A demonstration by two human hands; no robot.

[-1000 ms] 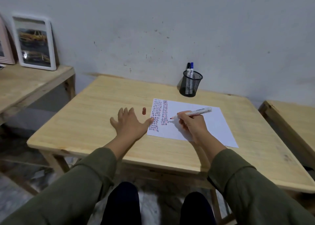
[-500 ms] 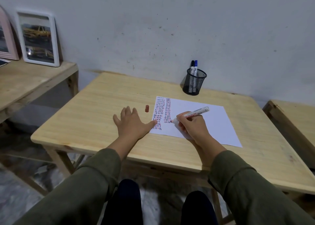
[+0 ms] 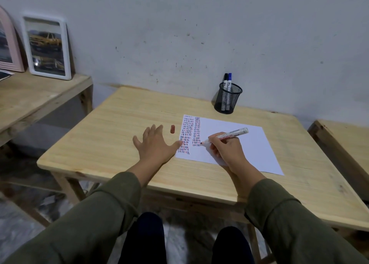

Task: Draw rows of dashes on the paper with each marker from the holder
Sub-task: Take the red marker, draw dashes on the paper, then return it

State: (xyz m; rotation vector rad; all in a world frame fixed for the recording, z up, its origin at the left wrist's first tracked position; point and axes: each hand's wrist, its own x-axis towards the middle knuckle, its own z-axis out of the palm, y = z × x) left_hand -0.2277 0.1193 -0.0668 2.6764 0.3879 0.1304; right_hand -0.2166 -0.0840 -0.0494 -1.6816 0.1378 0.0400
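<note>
**Red marker on the paper, two columns of dashes**

Right hand (image 3: 225,150) is closed around a white marker (image 3: 229,135), red tip touching the paper (image 3: 247,143) beside the second dash column. Left hand (image 3: 154,144) lies flat and open on the counter (image 3: 119,123), thumb on the paper's left edge. Red cap (image 3: 172,128) sits just left of the sheet. Mesh holder (image 3: 228,99) stands at the far side with two markers.

The red marker (image 3: 229,136) carries small print along its barrel, too tiny to read. The labels on the two markers (image 3: 227,87) in the holder (image 3: 228,99) are likewise illegible.
</note>
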